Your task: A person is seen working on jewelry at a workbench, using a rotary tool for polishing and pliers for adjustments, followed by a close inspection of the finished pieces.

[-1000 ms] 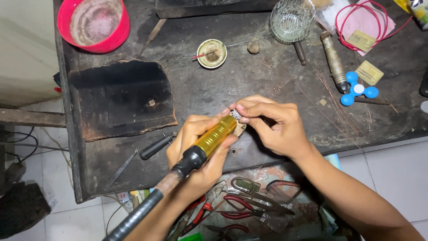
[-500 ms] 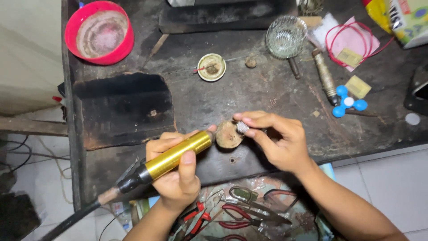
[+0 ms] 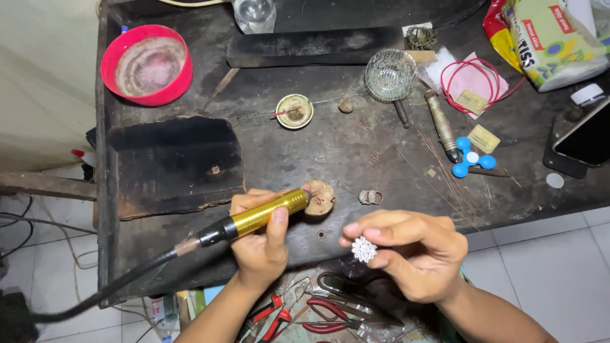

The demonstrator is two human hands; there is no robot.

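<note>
My left hand [image 3: 259,244] grips a gold-coloured rotary tool handpiece [image 3: 260,216] with a black flexible cable trailing down left. Its tip rests at a small round wooden peg [image 3: 321,197] at the front of the dark workbench [image 3: 305,159]. My right hand [image 3: 413,251] pinches a small silver flower-shaped jewellery piece [image 3: 364,249] between thumb and fingers, held in front of the bench edge, apart from the tool tip. A small ring [image 3: 370,197] lies on the bench just beyond my right hand.
A red bowl [image 3: 147,63] sits at back left, a charred black pad [image 3: 175,162] left of centre, a small brass dish [image 3: 295,111], a glass cup [image 3: 391,75], a blue spinner [image 3: 471,159] and a phone [image 3: 588,136] to the right. Pliers [image 3: 298,311] lie below the bench.
My right hand has drawn the silver piece away from the wooden peg, toward me and to the right. The left hand holds the tool nearly level, its tip still at the peg.
</note>
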